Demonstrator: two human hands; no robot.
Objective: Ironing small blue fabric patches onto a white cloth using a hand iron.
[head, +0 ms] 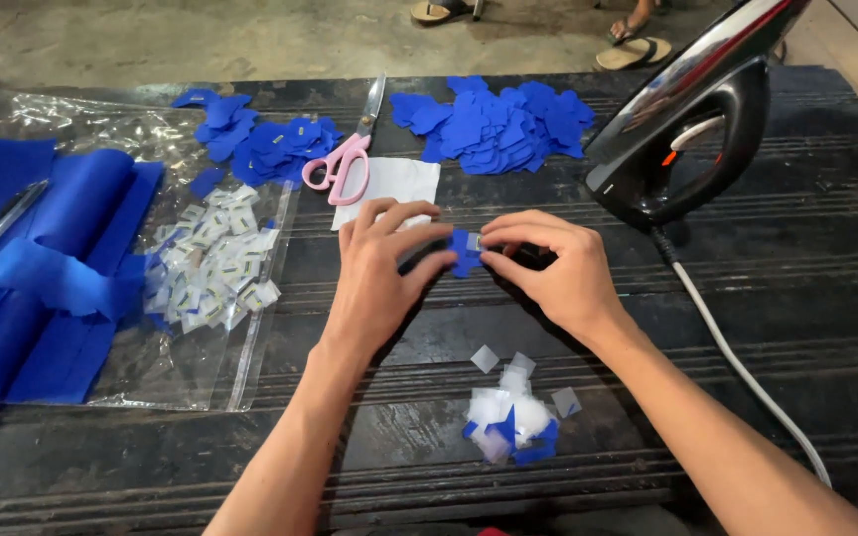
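Both hands meet over the dark table (826,238), pinching a small blue fabric piece (466,252) with a tiny white label on it. My left hand (381,268) holds its left side, fingers curled down. My right hand (548,263) grips its right edge between thumb and fingertips. Close to me lies a small heap of white and blue scraps (510,412). A white cloth square (389,184) lies just beyond my left hand.
A black and silver clothes iron (692,109) stands upright at right, its white cord (737,362) trailing toward me. Pink-handled scissors (345,159) lie between two piles of blue cut pieces (499,124). A clear plastic bag (191,337) with small labels and blue fabric strips (42,268) are left.
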